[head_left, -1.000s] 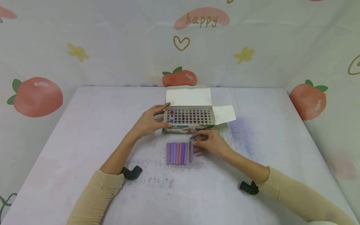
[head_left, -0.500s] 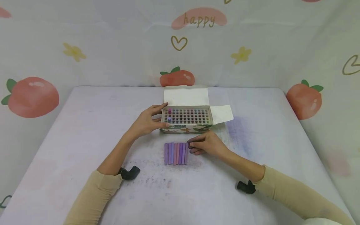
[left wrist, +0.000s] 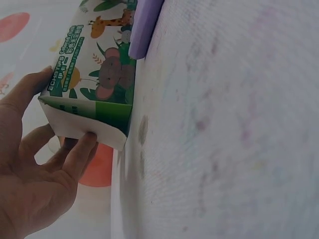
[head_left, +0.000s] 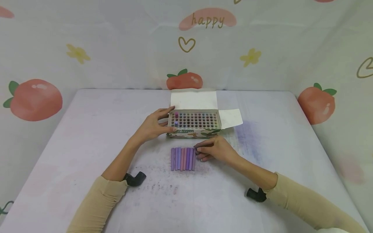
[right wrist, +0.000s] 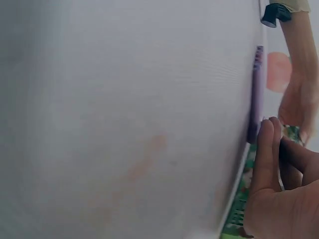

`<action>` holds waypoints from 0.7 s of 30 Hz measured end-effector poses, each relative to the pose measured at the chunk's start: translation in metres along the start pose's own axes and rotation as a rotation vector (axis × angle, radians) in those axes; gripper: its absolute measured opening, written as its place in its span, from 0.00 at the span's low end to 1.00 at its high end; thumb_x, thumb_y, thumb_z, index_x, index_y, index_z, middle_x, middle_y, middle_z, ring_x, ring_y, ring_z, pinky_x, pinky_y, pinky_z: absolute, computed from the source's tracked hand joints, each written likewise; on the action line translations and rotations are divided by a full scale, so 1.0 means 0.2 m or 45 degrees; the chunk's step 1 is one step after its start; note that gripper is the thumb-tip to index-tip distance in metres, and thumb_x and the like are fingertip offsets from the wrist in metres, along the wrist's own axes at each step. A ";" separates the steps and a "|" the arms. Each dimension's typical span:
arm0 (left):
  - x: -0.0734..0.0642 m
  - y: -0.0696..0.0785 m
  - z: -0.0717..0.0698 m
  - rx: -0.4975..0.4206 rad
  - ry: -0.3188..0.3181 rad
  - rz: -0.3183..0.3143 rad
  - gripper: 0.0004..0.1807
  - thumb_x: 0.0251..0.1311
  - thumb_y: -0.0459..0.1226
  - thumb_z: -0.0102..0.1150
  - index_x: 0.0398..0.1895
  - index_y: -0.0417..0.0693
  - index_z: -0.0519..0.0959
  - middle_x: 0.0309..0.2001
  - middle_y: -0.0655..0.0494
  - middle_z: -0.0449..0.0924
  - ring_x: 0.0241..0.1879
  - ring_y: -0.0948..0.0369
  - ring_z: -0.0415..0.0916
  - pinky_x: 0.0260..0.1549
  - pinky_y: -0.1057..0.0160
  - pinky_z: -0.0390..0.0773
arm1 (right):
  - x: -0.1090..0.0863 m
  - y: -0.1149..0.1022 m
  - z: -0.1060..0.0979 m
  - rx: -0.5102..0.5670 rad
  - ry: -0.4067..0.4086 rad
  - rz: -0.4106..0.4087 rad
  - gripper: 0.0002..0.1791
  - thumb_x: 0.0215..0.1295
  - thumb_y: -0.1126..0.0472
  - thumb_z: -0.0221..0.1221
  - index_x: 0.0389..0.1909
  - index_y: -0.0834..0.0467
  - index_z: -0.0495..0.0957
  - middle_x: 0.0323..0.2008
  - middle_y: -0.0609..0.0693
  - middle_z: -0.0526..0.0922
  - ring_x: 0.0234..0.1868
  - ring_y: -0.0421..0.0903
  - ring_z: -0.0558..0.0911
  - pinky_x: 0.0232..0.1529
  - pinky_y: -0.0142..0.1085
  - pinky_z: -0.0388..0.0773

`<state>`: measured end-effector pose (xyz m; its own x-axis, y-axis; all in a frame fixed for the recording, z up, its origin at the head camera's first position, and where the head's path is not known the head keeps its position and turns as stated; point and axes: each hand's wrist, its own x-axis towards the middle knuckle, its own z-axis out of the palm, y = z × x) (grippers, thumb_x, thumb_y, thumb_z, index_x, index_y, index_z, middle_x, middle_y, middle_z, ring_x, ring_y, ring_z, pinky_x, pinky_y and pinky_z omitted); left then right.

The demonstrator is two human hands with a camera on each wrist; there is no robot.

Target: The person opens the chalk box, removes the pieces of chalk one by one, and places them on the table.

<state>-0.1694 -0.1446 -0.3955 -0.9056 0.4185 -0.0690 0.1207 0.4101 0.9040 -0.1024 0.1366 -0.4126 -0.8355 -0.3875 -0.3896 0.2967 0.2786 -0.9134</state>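
My left hand (head_left: 151, 127) holds the left end of an open chalk box (head_left: 192, 133), thumb at the front corner and a finger at the back corner. In the left wrist view its other fingers press against the box's white end flap (left wrist: 82, 127). Coloured chalk ends fill the box's holes, and two sticks stand higher at the left. In front of the box lies a row of purple, blue and pink chalk sticks (head_left: 182, 159). My right hand (head_left: 215, 149) is at the row's right end, its extended fingertips touching the outermost chalk stick (right wrist: 257, 94).
The box's lid (head_left: 193, 99) stands raised at the back, and a side flap (head_left: 231, 118) sticks out to the right. Chalk smudges mark the white tabletop (head_left: 250, 139). A printed cloth (head_left: 131, 42) hangs behind it.
My right hand has brought a chalk stick leftward against the end of the row and let it lie there, fingers still touching it. The left hand stays on the box.
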 end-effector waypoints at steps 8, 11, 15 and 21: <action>-0.01 0.00 0.00 0.008 0.002 0.003 0.47 0.55 0.40 0.74 0.77 0.59 0.60 0.72 0.46 0.58 0.69 0.41 0.62 0.65 0.53 0.72 | -0.01 -0.09 -0.02 -0.133 0.018 -0.174 0.14 0.66 0.63 0.65 0.51 0.61 0.85 0.35 0.54 0.89 0.32 0.50 0.88 0.39 0.42 0.88; -0.01 0.00 0.00 0.007 -0.001 0.005 0.47 0.55 0.40 0.74 0.77 0.61 0.60 0.72 0.46 0.58 0.69 0.41 0.62 0.65 0.53 0.73 | 0.00 -0.13 -0.04 -0.087 -0.029 -0.258 0.15 0.66 0.65 0.64 0.52 0.65 0.84 0.39 0.56 0.88 0.35 0.51 0.88 0.40 0.47 0.88; 0.00 -0.01 0.00 0.003 0.002 0.008 0.47 0.55 0.41 0.74 0.77 0.62 0.60 0.72 0.47 0.58 0.69 0.42 0.62 0.65 0.54 0.74 | 0.01 -0.19 -0.06 -0.044 -0.045 -0.368 0.15 0.67 0.67 0.62 0.52 0.69 0.81 0.42 0.61 0.87 0.39 0.56 0.87 0.43 0.55 0.86; 0.01 -0.03 0.00 -0.046 0.003 0.013 0.46 0.55 0.40 0.74 0.77 0.62 0.61 0.72 0.48 0.58 0.70 0.43 0.62 0.65 0.55 0.73 | 0.05 -0.25 -0.09 -0.062 0.039 -0.473 0.11 0.67 0.67 0.62 0.48 0.67 0.83 0.42 0.60 0.86 0.40 0.57 0.87 0.43 0.56 0.85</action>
<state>-0.1715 -0.1454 -0.4013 -0.9054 0.4205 -0.0585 0.1151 0.3759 0.9195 -0.1337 0.1353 -0.3682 -0.8958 -0.4436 -0.0283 -0.0511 0.1660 -0.9848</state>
